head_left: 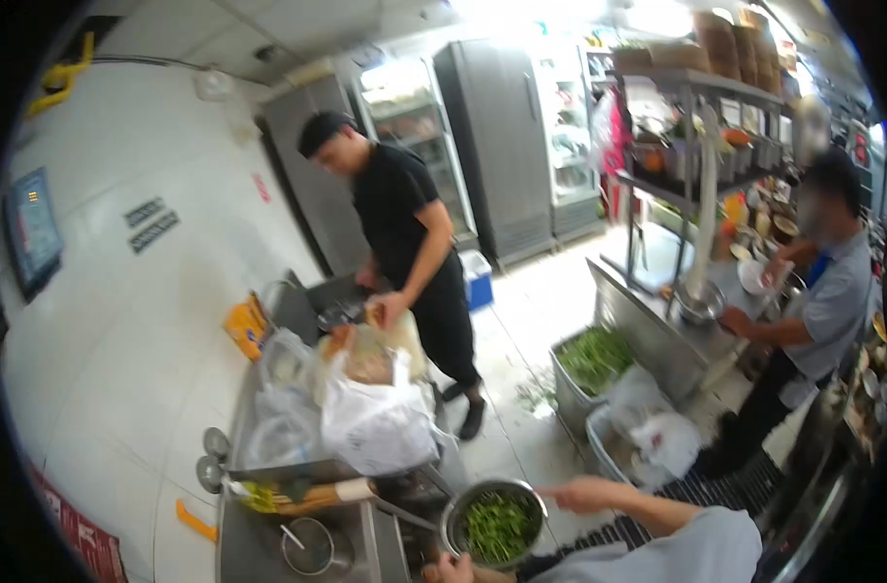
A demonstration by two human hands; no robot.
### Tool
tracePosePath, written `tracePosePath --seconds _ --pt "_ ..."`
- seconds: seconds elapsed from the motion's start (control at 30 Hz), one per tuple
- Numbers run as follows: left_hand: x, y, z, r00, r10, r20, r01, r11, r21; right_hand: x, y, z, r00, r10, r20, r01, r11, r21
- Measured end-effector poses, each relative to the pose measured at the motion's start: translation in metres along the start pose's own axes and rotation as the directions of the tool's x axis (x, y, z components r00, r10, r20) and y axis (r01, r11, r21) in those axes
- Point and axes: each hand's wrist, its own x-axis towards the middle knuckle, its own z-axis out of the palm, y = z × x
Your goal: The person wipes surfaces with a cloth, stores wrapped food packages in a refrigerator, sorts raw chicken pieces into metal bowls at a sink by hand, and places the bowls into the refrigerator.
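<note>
Through the head camera, the only view I have, I find a round metal bowl (456,513) of leafy greens (503,531) between the wearer's two hands. It lies just left of the right hand (587,495), whose fingertips seem to meet the near rim, and above and to the right of the left hand (450,569), which sits low at the opposite edge. Being round, the bowl gives me no long axis; both hands are close, so I call neither nearer. The left fingers look curled, but the frame's bottom edge crops that hand; I cannot tell whether either hand has a firm grip. Left of the left hand stands a metal table (254,544) with a metal pot (310,546) on it; farther up that side I see a white plastic bag (380,428). A co-worker in black (395,194) stands beyond. Past the right hand, a tub (567,392) of greens sits on the tiled floor (511,335), and another co-worker (832,291) works at upper right.
</note>
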Motion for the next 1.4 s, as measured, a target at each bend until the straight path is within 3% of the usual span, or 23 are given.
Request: tracePosePath --seconds 0.07,0.17,0.27,0.3,0.33,0.4,0.43,0.47,0.5,0.57,0.6,0.63,0.67,0.7,0.73,0.77,0.83,0.9,0.93,1.0,1.07,1.13,1.4 --pt "0.005 -0.004 -0.005 1.0 -0.01 -0.026 0.008 0.997 -0.077 0.003 0.008 0.014 0.974 -0.118 0.194 0.083 0.981 0.177" --pt "0.001 -0.014 -0.01 0.998 -0.051 0.047 0.057 0.987 -0.148 0.009 -0.021 0.009 0.947 -0.184 0.263 0.145 0.976 0.162" --pt "0.0 -0.013 -0.027 0.993 -0.091 0.073 0.107 0.958 -0.266 0.018 -0.059 0.006 0.974 -0.215 0.074 0.21 0.975 0.078" --pt "0.002 -0.015 -0.028 0.995 -0.098 0.021 0.1 0.952 -0.288 0.021 -0.06 0.012 0.947 -0.304 -0.101 0.313 0.945 0.089" --pt "-0.007 0.013 -0.039 0.989 -0.15 0.018 0.147 0.928 -0.343 0.019 -0.075 0.006 0.957 -0.258 -0.134 0.271 0.959 0.085" --pt "-0.03 0.092 -0.071 0.969 -0.244 0.02 0.227 0.862 -0.454 0.032 -0.073 0.005 0.9 -0.363 -0.241 0.412 0.89 0.194" --pt "-0.019 0.062 -0.066 0.967 -0.247 0.055 0.223 0.726 -0.65 0.04 -0.077 0.002 0.891 -0.318 -0.325 0.388 0.904 0.179" --pt "0.005 0.016 -0.072 0.977 -0.14 0.159 0.208 0.776 -0.596 0.04 -0.089 -0.001 0.882 -0.269 -0.388 0.358 0.916 0.178" --pt "-0.017 0.078 -0.089 0.981 -0.176 -0.082 0.089 0.781 -0.619 0.043 -0.098 0.002 0.877 -0.226 -0.425 0.327 0.927 0.182" --pt "-0.035 0.098 -0.112 0.986 -0.039 -0.159 -0.065 0.796 -0.601 0.059 -0.109 0.008 0.853 -0.209 -0.479 0.359 0.9 0.246" --pt "-0.051 0.114 -0.129 0.979 -0.161 -0.123 0.056 0.8 -0.597 0.063 -0.121 0.006 0.84 -0.235 -0.488 0.385 0.893 0.232" --pt "-0.058 0.103 -0.131 0.952 -0.058 -0.301 -0.11 0.852 -0.511 0.07 -0.134 0.002 0.756 -0.418 -0.504 0.524 0.847 0.084" --pt "-0.072 0.099 -0.136 0.931 -0.096 -0.353 -0.089 0.877 -0.472 0.074 -0.142 -0.003 0.639 -0.575 -0.511 0.646 0.761 -0.049" --pt "-0.086 0.099 -0.148 0.909 -0.127 -0.397 -0.063 0.9 -0.431 0.086 -0.147 -0.002 0.726 -0.457 -0.514 0.601 0.785 0.151" --pt "-0.1 0.095 -0.157 0.887 -0.262 -0.38 0.048 0.871 -0.489 0.094 -0.166 -0.003 0.789 -0.345 -0.508 0.533 0.796 0.287" --pt "-0.116 0.088 -0.161 0.85 -0.391 -0.354 0.144 0.818 -0.557 0.1 -0.18 0.001 0.739 -0.456 -0.496 0.598 0.783 0.171" --pt "-0.141 0.037 -0.154 0.748 -0.307 -0.589 0.062 0.915 -0.399 0.114 -0.199 0.007 0.648 -0.655 -0.389 0.715 0.699 0.013" --pt "-0.174 0.014 -0.154 0.669 -0.393 -0.632 0.055 0.873 -0.485 0.144 -0.199 0.023 0.566 -0.759 -0.322 0.797 0.603 -0.02" --pt "-0.191 0.014 -0.157 0.593 -0.41 -0.693 0.078 0.886 -0.457 0.153 -0.214 0.031 0.624 -0.72 -0.303 0.78 0.597 0.187" --pt "-0.218 0.027 -0.163 0.463 -0.466 -0.754 0.133 0.877 -0.461 0.183 -0.238 0.067 0.658 -0.692 -0.297 0.751 0.574 0.328" --pt "-0.239 0.036 -0.159 0.372 -0.516 -0.771 0.14 0.853 -0.503 0.195 -0.265 0.103 0.617 -0.74 -0.268 0.783 0.542 0.305" --pt "-0.251 0.035 -0.157 0.291 -0.509 -0.81 0.089 0.857 -0.507 0.208 -0.276 0.137 0.689 -0.715 -0.118 0.716 0.646 0.266" --pt "-0.302 0.063 -0.174 0.196 -0.569 -0.799 0.177 0.822 -0.542 0.169 -0.329 0.205 0.667 -0.742 0.068 0.685 0.646 0.337"
